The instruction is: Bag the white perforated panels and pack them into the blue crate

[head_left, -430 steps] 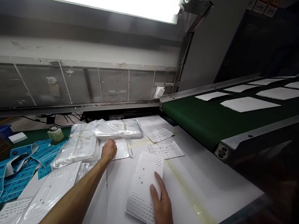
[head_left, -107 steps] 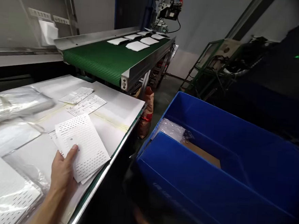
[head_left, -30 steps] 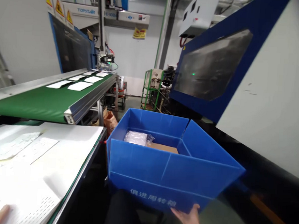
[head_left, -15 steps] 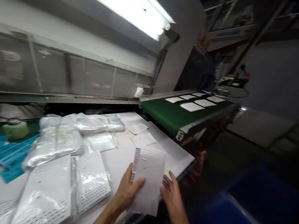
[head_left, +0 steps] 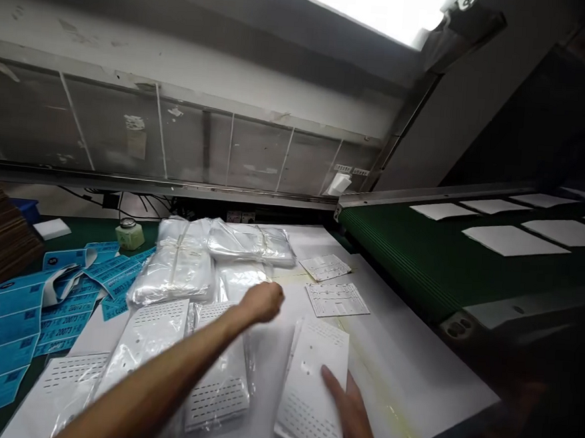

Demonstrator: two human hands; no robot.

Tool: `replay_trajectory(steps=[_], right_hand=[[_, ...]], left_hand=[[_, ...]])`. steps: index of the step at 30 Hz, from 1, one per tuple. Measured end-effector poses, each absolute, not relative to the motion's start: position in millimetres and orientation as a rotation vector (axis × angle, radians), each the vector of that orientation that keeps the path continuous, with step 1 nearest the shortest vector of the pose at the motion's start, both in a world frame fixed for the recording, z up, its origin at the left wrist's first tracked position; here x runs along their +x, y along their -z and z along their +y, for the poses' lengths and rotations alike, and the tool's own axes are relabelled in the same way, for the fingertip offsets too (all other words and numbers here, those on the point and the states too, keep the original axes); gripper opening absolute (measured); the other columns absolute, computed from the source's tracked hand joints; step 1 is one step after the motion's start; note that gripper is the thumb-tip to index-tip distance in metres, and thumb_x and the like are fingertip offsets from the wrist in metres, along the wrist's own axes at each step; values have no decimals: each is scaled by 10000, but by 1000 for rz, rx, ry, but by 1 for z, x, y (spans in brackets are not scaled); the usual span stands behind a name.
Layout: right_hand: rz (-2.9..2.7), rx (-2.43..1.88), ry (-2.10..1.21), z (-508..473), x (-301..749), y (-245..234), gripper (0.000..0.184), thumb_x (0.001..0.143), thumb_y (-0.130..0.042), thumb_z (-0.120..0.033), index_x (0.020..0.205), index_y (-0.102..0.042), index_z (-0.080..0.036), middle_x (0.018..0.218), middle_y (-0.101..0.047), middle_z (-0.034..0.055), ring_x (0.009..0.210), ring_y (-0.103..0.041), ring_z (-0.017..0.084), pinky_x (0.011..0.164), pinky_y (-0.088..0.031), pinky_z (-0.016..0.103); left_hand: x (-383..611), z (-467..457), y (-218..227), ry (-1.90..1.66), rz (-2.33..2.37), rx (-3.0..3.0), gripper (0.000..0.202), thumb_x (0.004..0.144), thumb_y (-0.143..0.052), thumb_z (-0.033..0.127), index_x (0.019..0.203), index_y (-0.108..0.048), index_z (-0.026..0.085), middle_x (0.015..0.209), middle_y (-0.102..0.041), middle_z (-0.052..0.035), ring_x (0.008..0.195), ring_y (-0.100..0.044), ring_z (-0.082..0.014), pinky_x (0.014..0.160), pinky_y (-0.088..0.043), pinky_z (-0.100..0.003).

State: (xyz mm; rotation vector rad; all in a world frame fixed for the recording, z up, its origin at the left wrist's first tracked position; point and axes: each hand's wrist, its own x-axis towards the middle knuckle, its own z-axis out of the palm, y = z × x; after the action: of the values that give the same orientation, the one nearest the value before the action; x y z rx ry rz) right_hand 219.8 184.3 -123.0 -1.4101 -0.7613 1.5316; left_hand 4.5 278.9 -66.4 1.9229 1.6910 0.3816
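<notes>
Head view: the largest thing is the green conveyor belt [head_left: 395,253] at upper right, bearing flat white pieces. Below and beside it lies the bench [head_left: 89,229], largely covered by white sheeting [head_left: 412,367]. On the sheeting sit tied bundles of clear bags [head_left: 174,271], with a flat pile of bags [head_left: 238,273] before them and bagged slotted panels [head_left: 223,391] nearer the person. Smaller again, the stack of slotted panels [head_left: 313,387] stands slightly askew at front centre, apart from the bagged ones. The right hand [head_left: 356,417] grips its right edge, thumb over the top face. The left hand [head_left: 265,302] is at the right end of the bag pile, fingers curled in; whether they pinch a bag, I cannot tell. The step in hand seems to be bag-picking; the next move calls for a sure pinch on one bag while the stack is steadied.
</notes>
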Motion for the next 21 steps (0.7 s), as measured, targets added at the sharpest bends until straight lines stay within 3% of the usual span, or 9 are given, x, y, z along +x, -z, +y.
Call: replay_trajectory(steps=[4,7,11,17,21], right_hand=[[-857,-1516,-1363,187,221,144,732,660,-669,-576,1243,-449,-192,1081,-673,132,928,-643,339,734,-526,431],[-872,-1454,-1247,189,224,156,731,642,-672,-590,1209,-462,-180,1095,-668,127,999,-615,326,834,-493,412],[-852,-1404,-1118,197,228,172,741,629,-671,-597,1191,-477,-154,1136,-646,140,1061,-581,320,929,-433,413],[-853,-1366,-1067,201,229,182,784,613,-665,-613,1213,-476,-145,1143,-641,144,1064,-577,325,926,-429,412],[-902,-1374,-1069,197,229,174,730,631,-665,-596,1188,-497,-155,1156,-637,132,1083,-566,313,958,-406,416]], left_hand=[[-35,335,91,-64,1795,1977,265,876,-532,338,1054,-572,145,1049,-605,-62,896,-598,-175,786,-502,-381],[-40,345,105,42,1795,2073,250,863,-544,354,986,-588,140,978,-615,-49,852,-595,-167,766,-493,-367],[-36,346,120,-22,1734,2231,152,825,-509,306,781,-566,172,751,-613,-21,666,-562,-175,608,-423,-305],[-38,347,145,-171,1619,2327,226,803,-444,417,794,-525,206,798,-621,-41,688,-555,-207,571,-340,-280],[-43,346,147,-208,1587,2301,187,805,-433,371,773,-535,218,793,-622,-23,699,-561,-194,595,-344,-268]])
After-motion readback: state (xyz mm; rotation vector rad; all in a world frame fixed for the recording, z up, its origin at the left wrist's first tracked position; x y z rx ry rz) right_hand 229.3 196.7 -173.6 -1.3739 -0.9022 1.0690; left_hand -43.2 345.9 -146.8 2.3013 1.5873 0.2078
